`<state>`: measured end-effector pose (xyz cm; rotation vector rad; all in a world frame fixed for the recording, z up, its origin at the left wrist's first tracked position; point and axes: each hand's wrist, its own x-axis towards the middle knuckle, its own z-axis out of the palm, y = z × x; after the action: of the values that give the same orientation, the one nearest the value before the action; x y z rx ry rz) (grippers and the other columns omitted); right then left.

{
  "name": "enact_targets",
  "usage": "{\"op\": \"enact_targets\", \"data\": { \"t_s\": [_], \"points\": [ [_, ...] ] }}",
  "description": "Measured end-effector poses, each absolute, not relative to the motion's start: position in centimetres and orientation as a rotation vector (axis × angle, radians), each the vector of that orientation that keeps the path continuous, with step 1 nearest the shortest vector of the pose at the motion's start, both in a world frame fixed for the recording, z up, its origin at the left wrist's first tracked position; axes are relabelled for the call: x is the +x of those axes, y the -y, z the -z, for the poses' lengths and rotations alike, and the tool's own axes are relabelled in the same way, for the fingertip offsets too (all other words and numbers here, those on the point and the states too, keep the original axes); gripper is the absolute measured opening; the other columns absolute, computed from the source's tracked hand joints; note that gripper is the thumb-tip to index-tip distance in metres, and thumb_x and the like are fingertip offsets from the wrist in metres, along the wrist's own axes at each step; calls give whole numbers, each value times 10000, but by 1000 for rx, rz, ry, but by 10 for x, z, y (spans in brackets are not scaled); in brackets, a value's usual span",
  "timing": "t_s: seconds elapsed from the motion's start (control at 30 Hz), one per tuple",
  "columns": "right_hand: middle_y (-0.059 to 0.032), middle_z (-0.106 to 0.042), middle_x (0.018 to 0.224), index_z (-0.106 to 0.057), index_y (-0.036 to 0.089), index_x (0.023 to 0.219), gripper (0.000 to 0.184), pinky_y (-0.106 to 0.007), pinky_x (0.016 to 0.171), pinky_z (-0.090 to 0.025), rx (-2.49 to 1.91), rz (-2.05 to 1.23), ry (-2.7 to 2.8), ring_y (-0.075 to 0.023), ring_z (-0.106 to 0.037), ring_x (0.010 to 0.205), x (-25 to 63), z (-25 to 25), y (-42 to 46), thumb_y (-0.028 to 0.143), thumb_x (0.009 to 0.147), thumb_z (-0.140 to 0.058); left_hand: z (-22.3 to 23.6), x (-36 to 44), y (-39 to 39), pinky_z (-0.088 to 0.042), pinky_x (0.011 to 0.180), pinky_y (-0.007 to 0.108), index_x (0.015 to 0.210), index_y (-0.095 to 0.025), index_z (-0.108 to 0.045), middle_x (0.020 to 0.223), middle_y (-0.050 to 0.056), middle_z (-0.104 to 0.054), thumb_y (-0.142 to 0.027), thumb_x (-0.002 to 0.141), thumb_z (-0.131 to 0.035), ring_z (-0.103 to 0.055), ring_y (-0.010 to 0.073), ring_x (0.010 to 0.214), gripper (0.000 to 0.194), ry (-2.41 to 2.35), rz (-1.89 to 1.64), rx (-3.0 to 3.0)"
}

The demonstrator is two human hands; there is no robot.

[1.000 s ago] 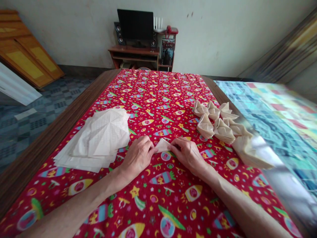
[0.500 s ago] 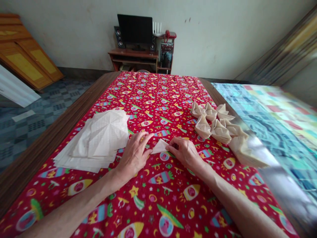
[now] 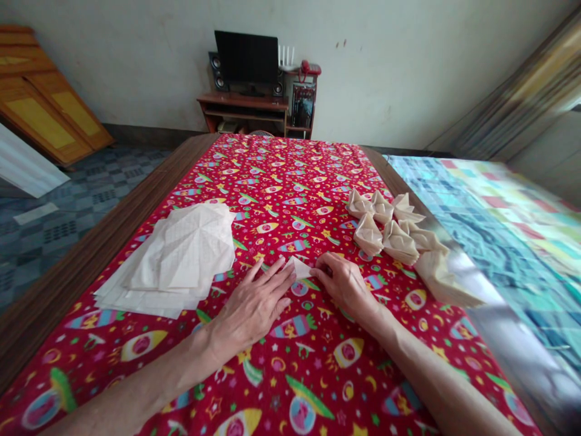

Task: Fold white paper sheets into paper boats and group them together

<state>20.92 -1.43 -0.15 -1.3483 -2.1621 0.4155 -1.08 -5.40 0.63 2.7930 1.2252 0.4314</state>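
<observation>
A small folded paper triangle (image 3: pixel 300 267) lies on the red patterned cloth between my hands. My left hand (image 3: pixel 261 297) is flat and spread, its fingertips over the triangle's left end, hiding that part. At the opposite corner, my right hand (image 3: pixel 340 277) pinches the paper between thumb and fingers. To the left sits a stack of creased white paper sheets (image 3: pixel 181 248). Several folded paper pieces (image 3: pixel 399 242) with pointed tips stand in a cluster on the right.
The red cloth (image 3: pixel 290 175) covers a brown wooden table (image 3: pixel 149 188). Beyond its far end stands a desk (image 3: pixel 245 103) with a monitor (image 3: pixel 247 57). On the right is a bed-like surface with a blue checked cover (image 3: pixel 467 224); a wooden cabinet (image 3: pixel 49 103) stands at the left.
My left hand has moved right and flattened, its fingertips now over the triangle's left end. My right hand stays pinched at the right corner.
</observation>
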Motion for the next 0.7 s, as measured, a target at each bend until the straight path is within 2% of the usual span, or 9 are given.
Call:
{"op": "enact_targets", "data": {
  "t_s": [0.1,0.17,0.27,0.4,0.53,0.6,0.7],
  "points": [
    [-3,-585,723,-549,207,770,91,-245,589,-380,-1382,-359,2185,-142,-525,652,212,1,16,219,851,-588,-5,-13,52,-233,1129,499,1357,-206,-434,1424,50,-442,-227,941,-425,-302,226,1372,417,-1202,-471,2800],
    [-13,-588,741,-558,207,780,79,-252,594,-390,-1379,-309,2190,-149,-530,670,211,1,18,219,855,-582,-2,-16,49,-287,1107,491,1289,-199,-515,1371,54,-506,-208,931,-437,-357,232,1341,366,-1192,-558,2773],
    [-42,-603,813,-585,208,837,61,-275,654,-430,-1321,-220,2208,-171,-549,753,209,2,22,212,880,-541,3,-24,43,-436,1003,397,1128,-159,-631,1205,80,-631,-175,921,-441,-520,215,1183,282,-1227,-811,2653],
    [-82,-611,1023,-583,216,1045,174,-321,749,-462,-1163,-147,2305,-213,-544,931,203,5,26,209,920,-462,6,-29,39,-504,870,367,1104,-148,-625,1044,85,-651,-190,902,-488,-575,209,977,247,-1334,-911,2535],
    [-79,-620,1009,-499,213,1209,317,-355,785,-471,-1115,-248,2282,-221,-557,910,198,8,25,206,892,-510,7,-22,39,-491,854,388,1047,-154,-598,1005,75,-608,-179,853,-565,-550,224,953,198,-1361,-825,2515],
    [-68,-627,974,-509,221,1184,317,-351,780,-471,-1115,-317,2234,-214,-566,881,197,9,23,206,870,-547,8,-19,38,-489,845,379,1001,-166,-584,977,64,-599,-135,829,-575,-548,219,941,175,-1369,-841,2478],
    [-60,-625,927,-575,222,1013,168,-334,753,-466,-1122,-347,2194,-206,-567,857,198,9,22,205,846,-581,10,-16,35,-489,822,354,947,-190,-565,944,47,-588,-99,813,-569,-556,207,922,162,-1343,-883,2430]
  ]
}}
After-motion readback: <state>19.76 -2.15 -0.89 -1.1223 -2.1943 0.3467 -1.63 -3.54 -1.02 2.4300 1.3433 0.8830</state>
